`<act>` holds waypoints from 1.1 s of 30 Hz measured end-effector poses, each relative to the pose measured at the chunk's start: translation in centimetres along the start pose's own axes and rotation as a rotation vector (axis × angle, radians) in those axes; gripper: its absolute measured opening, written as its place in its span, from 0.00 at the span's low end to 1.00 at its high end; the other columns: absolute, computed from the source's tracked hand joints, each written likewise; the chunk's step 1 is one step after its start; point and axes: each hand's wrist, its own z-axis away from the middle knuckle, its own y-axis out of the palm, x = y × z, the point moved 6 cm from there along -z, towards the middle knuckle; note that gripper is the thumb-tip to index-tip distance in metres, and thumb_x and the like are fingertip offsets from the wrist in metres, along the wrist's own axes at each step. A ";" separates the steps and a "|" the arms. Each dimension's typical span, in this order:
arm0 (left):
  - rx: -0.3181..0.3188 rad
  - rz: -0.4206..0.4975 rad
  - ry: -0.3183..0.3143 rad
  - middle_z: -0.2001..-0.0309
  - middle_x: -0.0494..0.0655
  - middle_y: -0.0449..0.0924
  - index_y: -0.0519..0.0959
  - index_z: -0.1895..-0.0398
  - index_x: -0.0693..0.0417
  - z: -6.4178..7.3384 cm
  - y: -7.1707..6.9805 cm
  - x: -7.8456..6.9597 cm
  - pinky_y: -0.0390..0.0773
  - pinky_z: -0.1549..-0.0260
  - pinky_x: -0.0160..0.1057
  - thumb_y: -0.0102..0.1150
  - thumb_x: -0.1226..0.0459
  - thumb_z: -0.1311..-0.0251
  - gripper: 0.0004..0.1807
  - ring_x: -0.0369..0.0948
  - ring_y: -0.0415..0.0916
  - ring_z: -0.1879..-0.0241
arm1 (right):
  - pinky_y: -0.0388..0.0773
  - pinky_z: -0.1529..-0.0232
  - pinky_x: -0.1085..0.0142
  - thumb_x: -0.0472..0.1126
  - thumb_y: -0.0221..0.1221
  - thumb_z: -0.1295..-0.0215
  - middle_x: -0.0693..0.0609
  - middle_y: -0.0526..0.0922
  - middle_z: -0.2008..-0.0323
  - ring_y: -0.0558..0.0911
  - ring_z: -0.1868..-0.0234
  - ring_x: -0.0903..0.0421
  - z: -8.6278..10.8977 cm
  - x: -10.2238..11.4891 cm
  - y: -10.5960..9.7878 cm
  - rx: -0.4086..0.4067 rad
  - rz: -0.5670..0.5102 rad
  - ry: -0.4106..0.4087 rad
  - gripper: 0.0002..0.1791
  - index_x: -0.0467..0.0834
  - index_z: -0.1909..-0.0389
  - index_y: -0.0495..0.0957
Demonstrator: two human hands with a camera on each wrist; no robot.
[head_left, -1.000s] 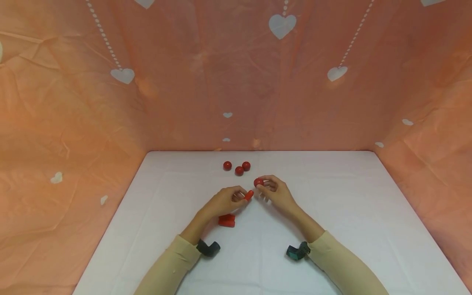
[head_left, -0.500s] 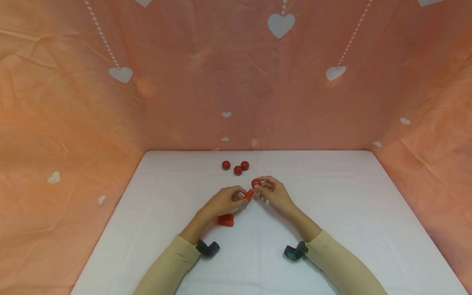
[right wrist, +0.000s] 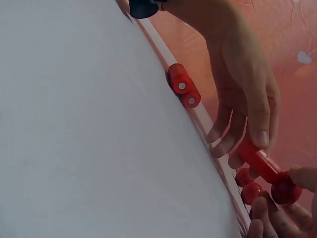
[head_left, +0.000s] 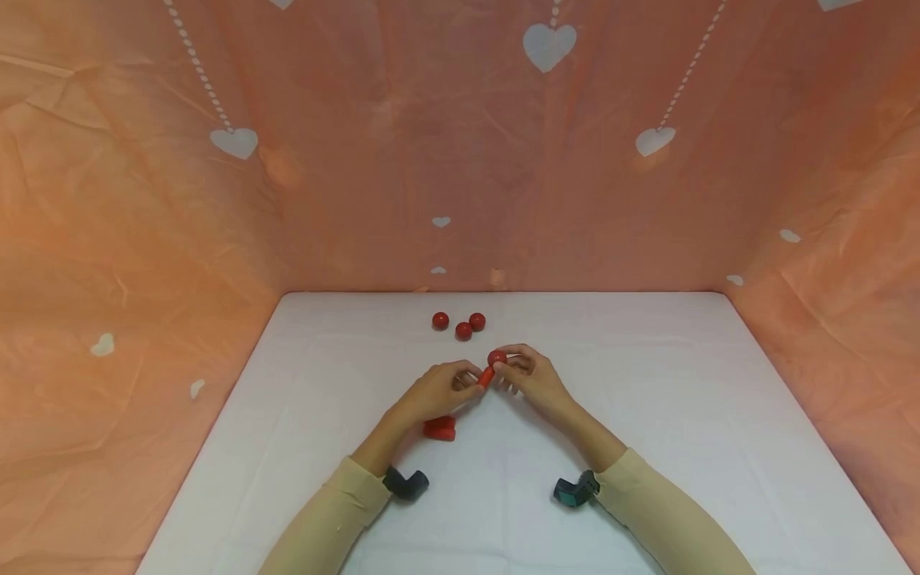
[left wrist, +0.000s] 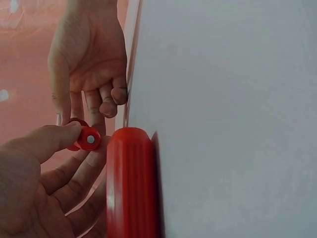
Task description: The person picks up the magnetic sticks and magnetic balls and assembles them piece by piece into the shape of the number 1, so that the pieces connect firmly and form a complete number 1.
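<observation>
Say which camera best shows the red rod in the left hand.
The right wrist view: it shows the red rod large and side-on, running from the left hand to a red ball. The head view shows it small, partly hidden; the left wrist view, mainly its pale-dotted end.

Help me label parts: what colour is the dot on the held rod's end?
Whitish; the dot shows best in the left wrist view.

left hand (head_left: 440,390) and right hand (head_left: 536,381) close together, both in pinch grip; both forearms (head_left: 605,441) angled inward.
</observation>
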 end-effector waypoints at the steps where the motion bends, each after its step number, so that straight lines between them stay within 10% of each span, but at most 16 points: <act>1: -0.002 0.000 0.001 0.53 0.44 0.90 0.84 0.41 0.48 0.0 0.0 -0.1 0.83 0.43 0.52 0.69 0.55 0.28 0.16 0.44 0.85 0.50 | 0.78 0.67 0.67 0.40 0.65 0.23 0.37 0.89 0.55 0.85 0.66 0.53 0.0 0.0 0.0 0.005 0.001 -0.003 0.21 0.37 0.35 0.77; 33: -0.082 0.011 -0.076 0.47 0.41 0.87 0.84 0.40 0.42 -0.6 -1.8 0.7 0.83 0.44 0.51 0.66 0.53 0.25 0.15 0.43 0.84 0.48 | 0.76 0.65 0.66 0.44 0.68 0.25 0.42 0.90 0.56 0.80 0.70 0.56 -0.4 -1.3 -0.6 -0.056 -0.042 0.138 0.23 0.39 0.36 0.78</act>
